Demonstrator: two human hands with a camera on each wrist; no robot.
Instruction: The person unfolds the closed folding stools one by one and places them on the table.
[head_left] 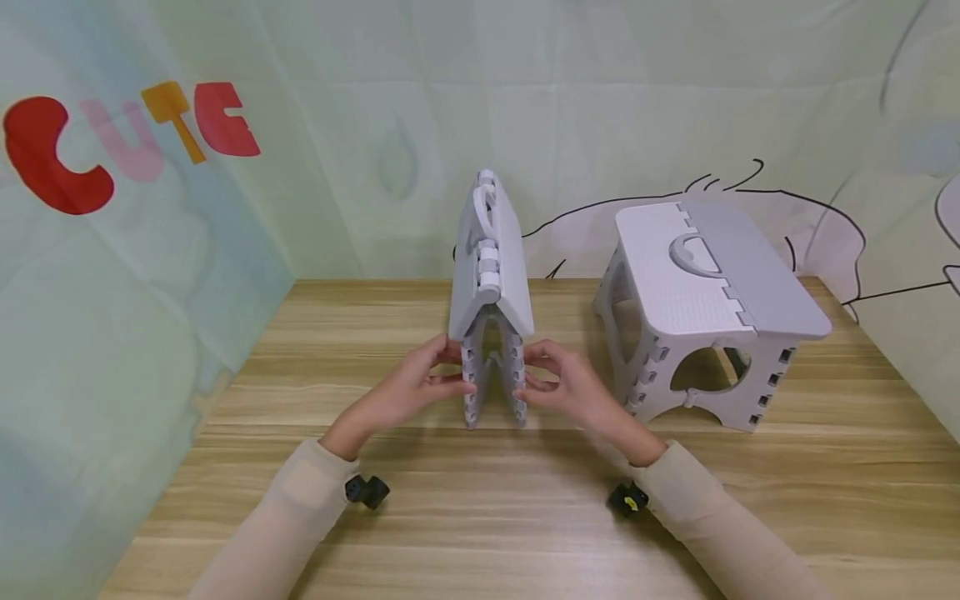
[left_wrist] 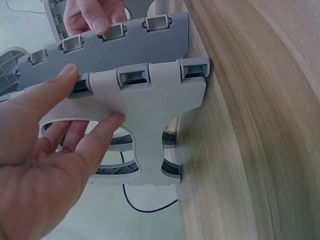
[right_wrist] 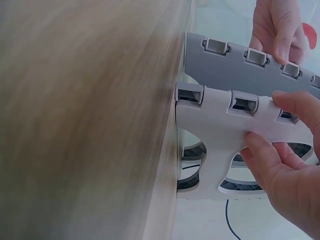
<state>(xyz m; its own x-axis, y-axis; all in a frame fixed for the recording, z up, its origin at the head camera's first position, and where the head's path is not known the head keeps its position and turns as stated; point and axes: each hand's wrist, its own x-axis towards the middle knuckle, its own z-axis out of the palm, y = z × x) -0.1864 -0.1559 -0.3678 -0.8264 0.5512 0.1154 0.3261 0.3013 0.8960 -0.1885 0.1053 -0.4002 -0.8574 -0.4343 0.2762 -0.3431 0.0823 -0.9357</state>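
A grey-and-white folding step stool [head_left: 512, 267] stands partly folded on the table, its seat halves sloping down from the hinge like a roof and its carry handle up on top. My left hand [head_left: 412, 387] pinches the near edge of its left leg panel, thumb in front and fingers behind. On the opposite side, my right hand [head_left: 566, 382] grips the right leg panel the same way. In the left wrist view, the thumb of the left hand [left_wrist: 55, 140] lies along the hinged edge, fingers against the panel [left_wrist: 150, 100]. The right hand [right_wrist: 290, 155] appears likewise in the right wrist view.
To the right stands a second folding stool [head_left: 667, 292], fully unfolded, its seat flat and its handle lying in the opening. Both stand on a wood-grain table [head_left: 480, 517]. A printed cloth backdrop [head_left: 360, 150] hangs behind and to the sides.
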